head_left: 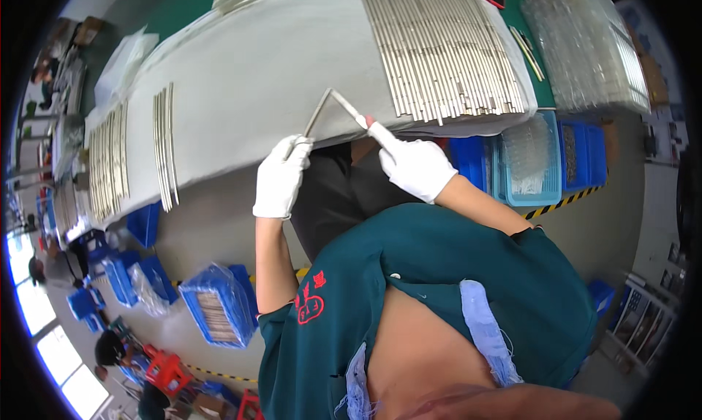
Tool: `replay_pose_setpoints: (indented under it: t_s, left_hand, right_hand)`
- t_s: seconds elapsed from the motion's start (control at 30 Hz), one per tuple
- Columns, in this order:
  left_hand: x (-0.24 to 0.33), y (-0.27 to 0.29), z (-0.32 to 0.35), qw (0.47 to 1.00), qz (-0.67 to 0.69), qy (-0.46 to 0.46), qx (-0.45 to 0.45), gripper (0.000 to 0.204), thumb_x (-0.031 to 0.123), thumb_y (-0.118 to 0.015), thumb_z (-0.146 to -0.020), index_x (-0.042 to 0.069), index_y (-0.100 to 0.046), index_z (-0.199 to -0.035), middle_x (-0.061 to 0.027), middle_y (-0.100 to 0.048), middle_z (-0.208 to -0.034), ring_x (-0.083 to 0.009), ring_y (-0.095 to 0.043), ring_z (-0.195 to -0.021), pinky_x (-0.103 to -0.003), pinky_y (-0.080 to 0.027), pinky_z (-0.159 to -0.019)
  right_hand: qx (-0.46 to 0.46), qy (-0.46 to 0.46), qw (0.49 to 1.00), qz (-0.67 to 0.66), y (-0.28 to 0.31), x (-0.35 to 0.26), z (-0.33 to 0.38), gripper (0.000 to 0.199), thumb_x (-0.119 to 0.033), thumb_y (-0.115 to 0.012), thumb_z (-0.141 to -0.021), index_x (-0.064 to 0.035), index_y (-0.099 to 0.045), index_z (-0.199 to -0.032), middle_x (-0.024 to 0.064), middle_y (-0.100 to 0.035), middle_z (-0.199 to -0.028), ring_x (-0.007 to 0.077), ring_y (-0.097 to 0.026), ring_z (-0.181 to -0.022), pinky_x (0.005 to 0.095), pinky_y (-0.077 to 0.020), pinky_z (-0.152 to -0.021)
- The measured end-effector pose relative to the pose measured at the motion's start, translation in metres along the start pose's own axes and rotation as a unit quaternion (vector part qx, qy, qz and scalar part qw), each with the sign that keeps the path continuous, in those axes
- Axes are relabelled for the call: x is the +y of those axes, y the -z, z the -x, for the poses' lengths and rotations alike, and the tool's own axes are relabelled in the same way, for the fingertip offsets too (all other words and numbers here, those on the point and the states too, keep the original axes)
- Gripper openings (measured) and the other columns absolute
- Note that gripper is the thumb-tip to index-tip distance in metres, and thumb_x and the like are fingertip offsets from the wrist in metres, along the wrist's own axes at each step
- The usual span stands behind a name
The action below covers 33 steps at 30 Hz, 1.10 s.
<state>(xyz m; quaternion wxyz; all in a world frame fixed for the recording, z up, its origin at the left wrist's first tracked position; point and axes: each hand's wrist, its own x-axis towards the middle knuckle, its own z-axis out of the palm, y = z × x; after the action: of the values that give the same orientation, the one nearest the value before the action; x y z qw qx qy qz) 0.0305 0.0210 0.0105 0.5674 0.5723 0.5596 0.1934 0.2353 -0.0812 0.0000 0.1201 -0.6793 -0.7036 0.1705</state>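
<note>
My left hand [280, 177], in a white glove, is closed around one end of a thin silvery metal rod [319, 113] at the table's near edge. The rod forms an upside-down V, its peak pointing away from me; whether it is one hinged piece or two pieces touching, I cannot tell. On the other leg, my gloved right hand [418, 168] grips the near end, forefinger stretched along it, with a reddish patch at the fingertip. Many similar rods [446, 58] lie side by side at the far right of the grey-covered table [270, 62].
More rods [110, 160] and a small group of rods [165, 146] lie at the table's left end. Clear plastic packs [585, 47] are stacked at right. Blue bins [581, 153] stand below the right end; a plastic-lined blue crate [219, 303] sits on the floor at left.
</note>
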Motion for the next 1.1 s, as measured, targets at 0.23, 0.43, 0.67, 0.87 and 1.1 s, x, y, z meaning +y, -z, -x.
replay_pose_setpoints:
  t_s: [0.23,0.43,0.67,0.87,1.1]
  left_hand:
    - [-0.018,-0.002,0.015,0.997,0.021,0.034,-0.067,0.024,0.021,-0.051,-0.090,0.003,-0.062,-0.102,-0.0024,-0.054,-0.063,-0.0070,-0.047,-0.055,-0.022,-0.039,-0.056]
    - [-0.021,-0.008,0.014,0.996,0.025,0.049,-0.070,0.024,0.021,-0.052,-0.089,0.004,-0.060,-0.103,-0.0039,-0.056,-0.066,-0.0095,-0.051,-0.058,-0.024,-0.041,-0.059]
    - [-0.039,-0.011,0.011,0.968,-0.170,-0.183,0.008,0.023,0.023,-0.055,-0.087,0.014,-0.062,-0.107,-0.0039,-0.064,-0.078,-0.0156,-0.059,-0.064,-0.026,-0.047,-0.063]
    - [-0.026,-0.012,0.018,0.929,-0.292,-0.220,0.058,0.026,0.007,-0.057,-0.085,0.006,-0.062,-0.111,-0.0045,-0.068,-0.092,-0.0105,-0.063,-0.081,-0.021,-0.048,-0.072]
    - [-0.036,-0.015,0.018,0.927,-0.290,-0.226,0.068,0.028,0.008,-0.058,-0.084,0.012,-0.062,-0.112,-0.0040,-0.067,-0.090,-0.0141,-0.064,-0.079,-0.022,-0.049,-0.071]
  right_hand:
    - [-0.018,-0.017,0.999,0.023,-0.001,0.010,0.007,0.055,-0.022,-0.045,-0.087,-0.0226,-0.031,-0.141,0.0118,-0.055,-0.056,0.0290,-0.054,-0.046,0.0393,-0.0453,-0.047]
    - [0.042,0.010,0.999,-0.010,-0.001,0.018,0.013,0.052,-0.018,-0.051,-0.086,-0.0222,-0.039,-0.137,0.0112,-0.056,-0.057,0.0277,-0.054,-0.046,0.0362,-0.0447,-0.046]
    - [0.024,0.084,0.992,0.096,0.007,0.011,0.020,0.049,-0.016,-0.054,-0.084,-0.0223,-0.047,-0.132,0.0050,-0.051,-0.052,0.0211,-0.052,-0.042,0.0317,-0.0401,-0.040]
    - [0.032,0.087,0.994,0.057,0.004,0.005,-0.001,0.048,-0.016,-0.053,-0.082,-0.0233,-0.049,-0.130,0.0040,-0.048,-0.047,0.0217,-0.048,-0.037,0.0331,-0.0398,-0.038]
    - [0.044,0.101,0.989,0.101,-0.004,0.018,0.013,0.046,-0.018,-0.050,-0.085,-0.0287,-0.047,-0.130,0.0005,-0.045,-0.042,0.0183,-0.045,-0.032,0.0324,-0.0363,-0.034]
